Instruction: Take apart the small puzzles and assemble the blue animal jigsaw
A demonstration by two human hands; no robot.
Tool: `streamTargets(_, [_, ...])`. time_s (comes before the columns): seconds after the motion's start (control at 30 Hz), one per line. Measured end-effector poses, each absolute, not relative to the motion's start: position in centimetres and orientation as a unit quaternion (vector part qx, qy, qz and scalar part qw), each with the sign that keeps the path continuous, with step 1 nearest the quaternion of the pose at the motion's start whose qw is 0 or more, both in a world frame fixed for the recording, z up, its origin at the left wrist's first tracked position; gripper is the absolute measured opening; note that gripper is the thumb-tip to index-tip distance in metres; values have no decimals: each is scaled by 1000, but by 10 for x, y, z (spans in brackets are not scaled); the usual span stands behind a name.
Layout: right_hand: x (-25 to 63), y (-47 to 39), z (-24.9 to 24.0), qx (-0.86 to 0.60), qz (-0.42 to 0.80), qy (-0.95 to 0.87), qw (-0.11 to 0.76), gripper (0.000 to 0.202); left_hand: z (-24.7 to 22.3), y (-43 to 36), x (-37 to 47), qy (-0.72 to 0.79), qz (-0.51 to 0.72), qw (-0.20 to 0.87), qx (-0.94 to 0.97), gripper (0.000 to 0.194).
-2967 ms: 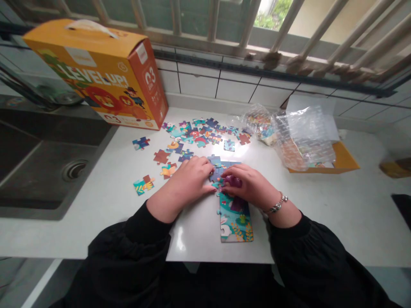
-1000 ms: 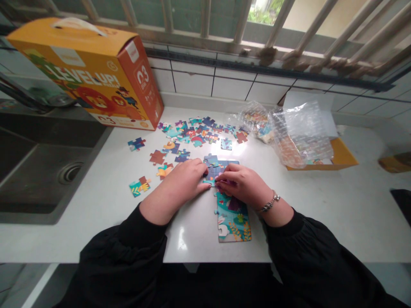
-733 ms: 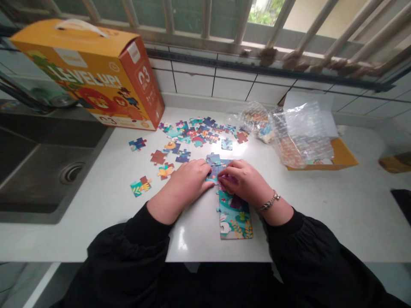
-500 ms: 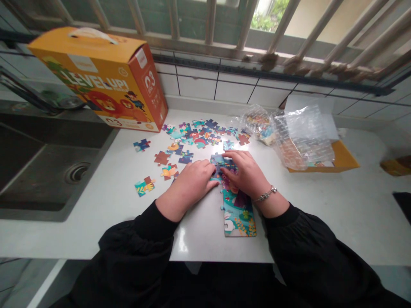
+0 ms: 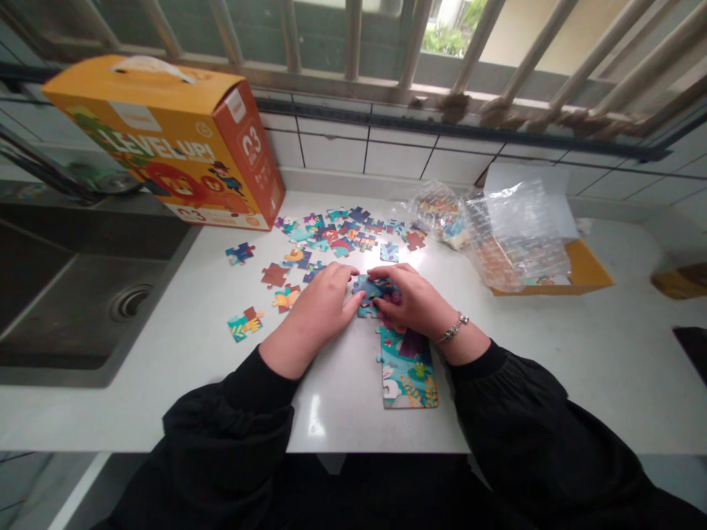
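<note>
A partly joined jigsaw puzzle (image 5: 407,368) lies on the white counter, with a rabbit, a frog and yellow plants at its near end. At its far end is a dark blue puzzle piece (image 5: 365,290), between my two hands. My left hand (image 5: 325,298) holds the left edge of this piece, thumb near and fingers curled beyond it. My right hand (image 5: 412,298) grips its right side with bent fingers and thumb, covering part of the joined puzzle. Whether the piece is fully locked in is hidden by my fingers.
Loose puzzle pieces (image 5: 331,234) are spread beyond my hands and to the left. An orange puzzle box (image 5: 182,147) stands at the back left, beside a sink (image 5: 110,294). Plastic wrapping (image 5: 513,235) lies over an open yellow box (image 5: 591,269) at the right.
My left fingers have spread away from the thumb, and my right hand has drawn slightly left. More of the dark blue piece shows between them. The view has shifted a little.
</note>
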State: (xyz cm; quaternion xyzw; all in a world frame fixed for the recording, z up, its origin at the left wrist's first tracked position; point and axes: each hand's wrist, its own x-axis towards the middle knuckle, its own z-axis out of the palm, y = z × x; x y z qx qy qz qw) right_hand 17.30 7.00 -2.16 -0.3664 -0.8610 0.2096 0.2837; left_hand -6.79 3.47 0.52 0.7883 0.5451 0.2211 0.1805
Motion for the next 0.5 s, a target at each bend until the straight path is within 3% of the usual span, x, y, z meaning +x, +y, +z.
streamTargets(0.17, [172, 68, -22, -357, 235, -856, 289, 65, 8, 36, -70, 520, 170, 185, 816, 26])
streamTargets(0.33, [174, 68, -26, -389, 201, -838, 324, 49, 9, 35, -71, 514, 148, 188, 824, 35])
streamTargets(0.5, [175, 67, -24, -398, 191, -835, 328, 44, 6, 36, -72, 530, 156, 221, 804, 26])
